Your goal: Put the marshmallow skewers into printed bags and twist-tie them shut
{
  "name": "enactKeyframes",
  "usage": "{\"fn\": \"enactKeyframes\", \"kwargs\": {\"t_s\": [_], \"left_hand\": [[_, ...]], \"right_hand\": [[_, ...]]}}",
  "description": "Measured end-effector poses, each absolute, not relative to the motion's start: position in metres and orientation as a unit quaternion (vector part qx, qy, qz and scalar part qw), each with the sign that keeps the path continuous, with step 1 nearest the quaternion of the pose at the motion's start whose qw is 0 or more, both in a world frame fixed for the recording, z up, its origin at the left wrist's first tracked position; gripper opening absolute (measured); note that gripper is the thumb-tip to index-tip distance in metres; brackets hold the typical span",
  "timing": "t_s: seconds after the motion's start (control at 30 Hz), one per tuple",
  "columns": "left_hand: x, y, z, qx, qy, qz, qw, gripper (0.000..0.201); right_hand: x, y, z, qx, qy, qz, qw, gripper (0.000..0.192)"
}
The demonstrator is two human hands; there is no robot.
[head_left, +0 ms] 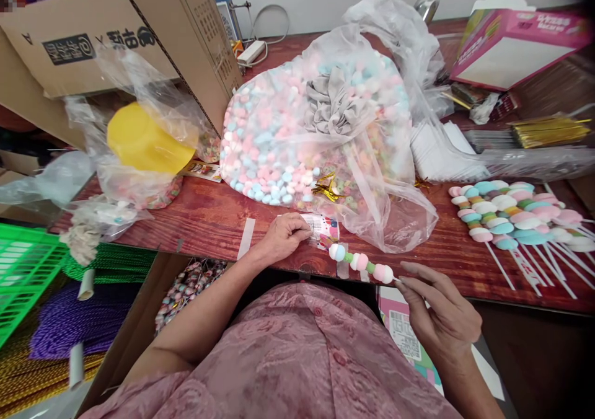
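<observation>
At the near edge of the red-brown table (204, 205), as the head view shows, the person's right hand (441, 320) has thumb and fingertips closed in a pinch on the bare end of a marshmallow skewer (360, 261). The skewer points leftward from that pinch, above the table edge, its pale pink, white and blue pieces parted by small green ones. Beyond its far end, to the left of the pinch, the left hand (286, 239) rests low over the table, fingers curled and their tips at a printed card (332, 227); whether they grip it or merely touch it cannot be told.

Farther from the body than both hands lies a large clear bag (269, 134) of pastel marshmallows, with bunched grey fabric (330, 106) on top and gold ties (328, 188) at its near side. To the right of the pinch, well apart from it, more marshmallow skewers (511, 211) lie piled, many of their white sticks pointing toward the person. Behind that pile are white sheets (446, 155) and a gold bundle (551, 131). Far left of both hands, a yellow object (144, 137) sits among clear plastic before a cardboard box (125, 41).
</observation>
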State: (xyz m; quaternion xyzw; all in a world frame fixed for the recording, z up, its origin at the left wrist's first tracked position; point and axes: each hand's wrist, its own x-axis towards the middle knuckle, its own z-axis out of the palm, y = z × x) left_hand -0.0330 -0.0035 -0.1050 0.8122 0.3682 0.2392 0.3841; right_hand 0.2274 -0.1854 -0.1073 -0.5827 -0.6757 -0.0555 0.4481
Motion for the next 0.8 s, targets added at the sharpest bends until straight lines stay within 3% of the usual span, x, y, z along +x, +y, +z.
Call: {"fn": "enactKeyframes", "kwargs": {"t_s": [0.23,0.43,0.8], "left_hand": [[-0.039,-0.003,-0.106,0.821,0.329,0.224,0.408,0.015],[-0.040,-0.004,-0.107,0.825,0.301,0.232,0.419,0.017],[-0.033,-0.005,-0.101,0.775,0.385,0.219,0.450,0.020]], "right_hand": [[0.234,-0.173,-0.113,-0.577,-0.688,-0.029,0.439,0.019],[0.241,-0.166,-0.102,-0.554,-0.728,-0.100,0.392,0.021],[0.249,-0.180,-0.099,-0.510,-0.778,-0.223,0.292,0.032]]}}
